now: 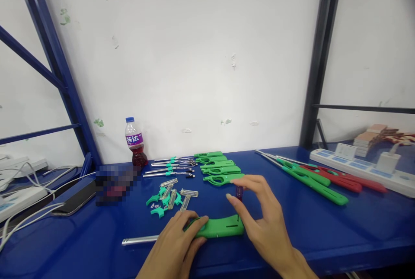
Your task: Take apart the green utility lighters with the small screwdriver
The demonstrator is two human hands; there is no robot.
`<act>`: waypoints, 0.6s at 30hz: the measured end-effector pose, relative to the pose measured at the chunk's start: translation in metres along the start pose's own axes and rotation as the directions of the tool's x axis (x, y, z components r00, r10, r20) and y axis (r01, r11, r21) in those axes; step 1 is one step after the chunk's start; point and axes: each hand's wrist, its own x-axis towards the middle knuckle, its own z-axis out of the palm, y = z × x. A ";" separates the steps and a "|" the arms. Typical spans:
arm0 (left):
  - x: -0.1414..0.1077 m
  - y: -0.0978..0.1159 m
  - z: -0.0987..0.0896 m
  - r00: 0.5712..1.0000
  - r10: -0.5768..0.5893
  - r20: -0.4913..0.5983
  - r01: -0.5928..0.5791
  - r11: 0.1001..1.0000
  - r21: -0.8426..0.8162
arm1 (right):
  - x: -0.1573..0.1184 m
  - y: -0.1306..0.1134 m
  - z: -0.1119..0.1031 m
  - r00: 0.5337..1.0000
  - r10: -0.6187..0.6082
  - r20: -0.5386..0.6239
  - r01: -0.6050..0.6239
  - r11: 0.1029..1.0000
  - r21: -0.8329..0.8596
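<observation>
My left hand (180, 238) is closed round a green long-nosed gas lighter (223, 228) that lies on the blue table, its metal tube pointing left. Between thumb and fingertips, my right hand (267, 220) pinches a small purple-handled screwdriver (239, 192) held upright. Its dark shaft reaches down to the right end of the lighter's handle; whether the tip sits on a screw I cannot make out. Behind the hands lie clear fuel tanks (172, 200), teal triggers (158, 212), metal lighter tubes with wires (168, 174) and several green handle shells (223, 178).
Finished-looking green lighters (316, 186) and red lighters (340, 179) lie at the right beside a white power strip (359, 168). A drink bottle (134, 140) stands near the wall. On the left are a phone (74, 199) and loose white cables (32, 222).
</observation>
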 end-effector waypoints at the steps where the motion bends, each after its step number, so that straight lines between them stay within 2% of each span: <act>1: 0.000 0.000 0.000 1.000 0.002 -0.001 -0.002 1.000 0.001 | 0.000 0.000 0.000 1.000 0.001 -0.003 -0.001 1.000 0.005; 7: 0.001 -0.001 0.001 1.000 0.009 -0.002 -0.009 1.000 0.008 | 0.001 0.000 0.000 0.999 -0.010 0.044 0.009 1.000 0.025; 18: 0.000 -0.001 0.001 1.000 0.015 -0.021 -0.015 1.000 0.015 | 0.001 -0.001 0.000 1.000 -0.026 -0.015 0.027 0.999 0.032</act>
